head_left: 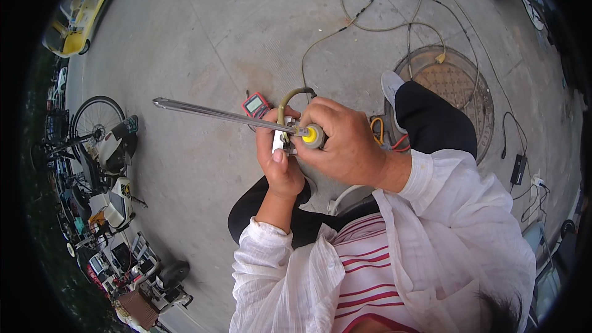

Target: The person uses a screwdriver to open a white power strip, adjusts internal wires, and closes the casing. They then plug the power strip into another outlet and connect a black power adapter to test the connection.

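A long screwdriver (222,116) is gripped in my right hand (345,142), its steel shaft pointing left past my other hand. The handle end shows grey and yellow beside my thumb and fingers. My left hand (281,169) is closed around a small white electrical fitting (279,141) with metal parts on it, partly hidden by fingers. An olive-coloured cable (284,100) bends down into this fitting. The two hands meet over my lap, and the shaft crosses just above the fitting. I cannot tell whether the right fingers also touch it.
A red multimeter (254,105) lies on the concrete beyond my hands. Looped cable (357,23) runs to a round manhole cover (453,80) at right. A black power adapter (518,169) lies further right. Parked bikes (98,142) and a yellow vehicle (83,18) line the left.
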A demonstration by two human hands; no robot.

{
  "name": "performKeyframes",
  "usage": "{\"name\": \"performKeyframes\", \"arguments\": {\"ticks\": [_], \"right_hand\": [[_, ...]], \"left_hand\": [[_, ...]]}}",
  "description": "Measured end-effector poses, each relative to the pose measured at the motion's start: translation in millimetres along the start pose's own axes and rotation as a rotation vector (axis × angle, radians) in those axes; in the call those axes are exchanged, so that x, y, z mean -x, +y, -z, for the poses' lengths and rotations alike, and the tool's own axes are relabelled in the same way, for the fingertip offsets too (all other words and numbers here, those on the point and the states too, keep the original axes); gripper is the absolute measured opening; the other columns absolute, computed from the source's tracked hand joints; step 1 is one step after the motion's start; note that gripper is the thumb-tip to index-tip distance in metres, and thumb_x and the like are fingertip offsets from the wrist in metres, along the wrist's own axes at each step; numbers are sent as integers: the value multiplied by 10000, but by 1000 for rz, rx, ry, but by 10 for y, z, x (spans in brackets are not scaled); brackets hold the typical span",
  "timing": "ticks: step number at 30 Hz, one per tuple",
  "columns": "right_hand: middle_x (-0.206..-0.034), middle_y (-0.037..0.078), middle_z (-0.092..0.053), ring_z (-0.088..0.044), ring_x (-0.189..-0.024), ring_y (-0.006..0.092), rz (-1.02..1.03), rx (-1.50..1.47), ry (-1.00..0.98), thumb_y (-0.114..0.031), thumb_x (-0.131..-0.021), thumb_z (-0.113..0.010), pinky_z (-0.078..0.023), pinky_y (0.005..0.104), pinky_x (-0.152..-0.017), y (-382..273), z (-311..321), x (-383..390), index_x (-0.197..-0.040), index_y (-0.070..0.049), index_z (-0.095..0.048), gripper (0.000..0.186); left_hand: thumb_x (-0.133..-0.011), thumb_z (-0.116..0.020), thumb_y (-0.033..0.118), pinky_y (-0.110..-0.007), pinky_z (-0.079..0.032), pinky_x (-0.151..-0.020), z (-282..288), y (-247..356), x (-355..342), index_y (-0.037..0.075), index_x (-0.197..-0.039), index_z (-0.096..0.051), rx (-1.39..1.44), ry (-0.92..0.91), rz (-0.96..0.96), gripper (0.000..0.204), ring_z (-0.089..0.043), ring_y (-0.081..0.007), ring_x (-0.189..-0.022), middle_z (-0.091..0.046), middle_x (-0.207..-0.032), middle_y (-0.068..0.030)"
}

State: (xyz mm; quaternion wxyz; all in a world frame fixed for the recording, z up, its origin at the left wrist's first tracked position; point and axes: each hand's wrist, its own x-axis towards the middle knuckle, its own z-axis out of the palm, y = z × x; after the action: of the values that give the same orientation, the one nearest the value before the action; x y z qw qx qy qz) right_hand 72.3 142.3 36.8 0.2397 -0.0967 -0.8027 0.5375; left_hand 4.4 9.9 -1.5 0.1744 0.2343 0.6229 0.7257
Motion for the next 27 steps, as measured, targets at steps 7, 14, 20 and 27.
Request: {"name": "performKeyframes", "arguments": {"ticks": [7,14,20,27], "right_hand": [[-780,139,-576,-606,-680,318,-11,-10,9,-60,-730,-740,-463,377,-604,65,6,-19,-824,-13,-561,208],[-816,112,-595,-630,-698,317,5,61,33,-56,-715,-727,-492,387,-587,23,-15,-26,-845,-38,-574,203],[-857,91,-610,-642,-712,304,9,137,40,-106,-707,-721,-509,403,-575,39,-40,-56,-865,-52,-590,213],[-901,94,-631,-666,-765,294,-21,190,26,-160,-710,-708,-532,407,-595,96,-84,-43,-900,-51,-612,239]], "left_hand": [[-881,-482,560,-365,-415,-949,-5,-16,8,-40,-1243,-505,-61,24,-34,701,-541,-222,-1057,-573,-1153,-136],[-897,-474,565,-371,-388,-1003,-58,-33,15,-46,-1273,-485,-51,16,-1,718,-514,-222,-1127,-528,-1199,-125],[-922,-435,560,-362,-378,-1015,-128,-46,7,-47,-1303,-457,-12,61,51,717,-497,-219,-1159,-509,-1231,-120],[-900,-471,509,-370,-377,-1048,-129,-87,-10,-38,-1364,-412,45,69,70,720,-496,-230,-1218,-509,-1303,-136]]}}
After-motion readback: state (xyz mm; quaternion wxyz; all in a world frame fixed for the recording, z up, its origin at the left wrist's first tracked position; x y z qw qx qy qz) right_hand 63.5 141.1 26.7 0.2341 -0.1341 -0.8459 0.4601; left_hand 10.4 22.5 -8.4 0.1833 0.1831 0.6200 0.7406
